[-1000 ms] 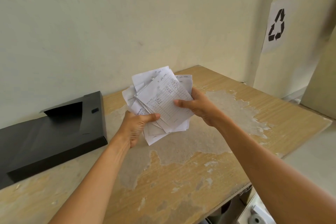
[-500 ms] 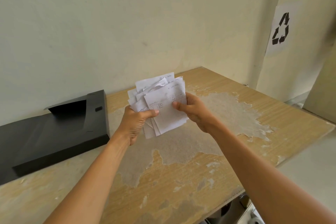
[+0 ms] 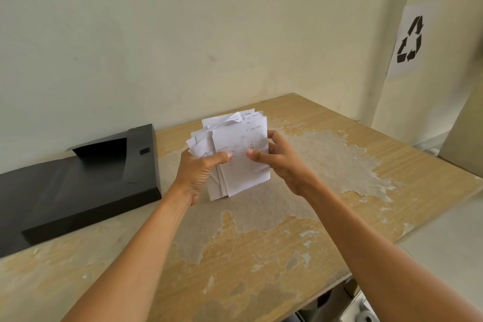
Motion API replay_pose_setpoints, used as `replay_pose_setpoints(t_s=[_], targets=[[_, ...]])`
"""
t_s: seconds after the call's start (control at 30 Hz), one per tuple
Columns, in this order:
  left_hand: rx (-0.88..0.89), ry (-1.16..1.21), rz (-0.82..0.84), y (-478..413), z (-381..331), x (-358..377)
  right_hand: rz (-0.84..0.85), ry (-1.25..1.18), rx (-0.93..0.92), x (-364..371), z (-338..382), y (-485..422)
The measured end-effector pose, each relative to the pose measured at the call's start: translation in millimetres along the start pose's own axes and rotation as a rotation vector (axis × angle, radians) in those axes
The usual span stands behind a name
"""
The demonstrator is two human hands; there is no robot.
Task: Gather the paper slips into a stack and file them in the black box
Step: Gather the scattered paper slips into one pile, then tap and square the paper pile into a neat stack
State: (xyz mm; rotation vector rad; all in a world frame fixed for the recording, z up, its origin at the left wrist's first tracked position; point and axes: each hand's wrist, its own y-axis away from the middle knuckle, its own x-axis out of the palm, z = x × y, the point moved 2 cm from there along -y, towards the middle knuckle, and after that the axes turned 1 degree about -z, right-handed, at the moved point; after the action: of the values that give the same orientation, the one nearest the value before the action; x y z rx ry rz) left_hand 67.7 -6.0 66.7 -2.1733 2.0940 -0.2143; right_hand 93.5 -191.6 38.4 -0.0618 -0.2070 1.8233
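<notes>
Both hands, left hand (image 3: 200,172) and right hand (image 3: 281,162), pinch the paper slips (image 3: 239,154) (unevenly stacked) beside the black box (image 3: 78,185).

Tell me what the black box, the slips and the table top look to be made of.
Black box: matte black sheet, probably thin plastic or card; folded flap and crisp creased edges.
Paper slips: thin white printed paper; one corner curls, edges fan unevenly between left hand and right hand.
Table: board under wood-grain laminate; the veneer has peeled away in patches, baring a dull grey layer.
</notes>
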Motion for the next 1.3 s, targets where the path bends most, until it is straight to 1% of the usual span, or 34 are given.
replay_pose_setpoints(t_s=[0.13, 0.3, 0.4, 0.47, 0.53, 0.63, 0.7, 0.8, 0.83, 0.93, 0.97, 1.03, 1.1, 1.2, 1.3], targets=[[0.072, -0.014, -0.018, 2, -4, 5, 0.005, 0.012, -0.011, 7, 5, -3], [0.086, -0.034, -0.05, 2, -8, 10, -0.08, 0.021, -0.028, 10, 0, -4], [0.097, 0.001, -0.076, 1, -7, 6, -0.064, 0.043, -0.029, 5, -2, -1], [0.098, -0.001, -0.079, 1, -6, 8, -0.056, 0.113, -0.037, 6, -1, -1], [0.083, -0.003, -0.036, 0, -9, 10, -0.073, 0.208, -0.06, 9, 5, -1], [0.061, 0.009, 0.033, -5, -13, 7, -0.093, 0.308, -0.165, 6, 20, -3], [0.067, 0.02, 0.03, -5, -13, 7, -0.082, 0.331, -0.226, 6, 27, -5], [0.095, 0.028, 0.009, 1, -9, 16, -0.077, 0.403, -0.229, 13, 26, -4], [0.105, 0.045, -0.009, 3, -8, 18, -0.091, 0.384, -0.229, 15, 24, -2], [0.128, 0.084, -0.07, 3, -8, 17, -0.121, 0.224, -0.209, 15, 20, 0], [0.125, 0.066, -0.079, 2, -7, 16, -0.124, 0.257, -0.198, 13, 19, 0], [0.098, 0.007, -0.077, 4, -2, 12, -0.094, 0.406, -0.186, 12, 14, 2], [0.081, -0.022, -0.063, 5, -1, 8, -0.066, 0.453, -0.192, 10, 18, 4], [0.093, -0.065, 0.014, 4, -9, 7, -0.035, 0.472, -0.291, 5, 41, 2], [0.155, -0.102, 0.031, 3, -17, 9, 0.016, 0.685, -0.414, 5, 58, -3]])
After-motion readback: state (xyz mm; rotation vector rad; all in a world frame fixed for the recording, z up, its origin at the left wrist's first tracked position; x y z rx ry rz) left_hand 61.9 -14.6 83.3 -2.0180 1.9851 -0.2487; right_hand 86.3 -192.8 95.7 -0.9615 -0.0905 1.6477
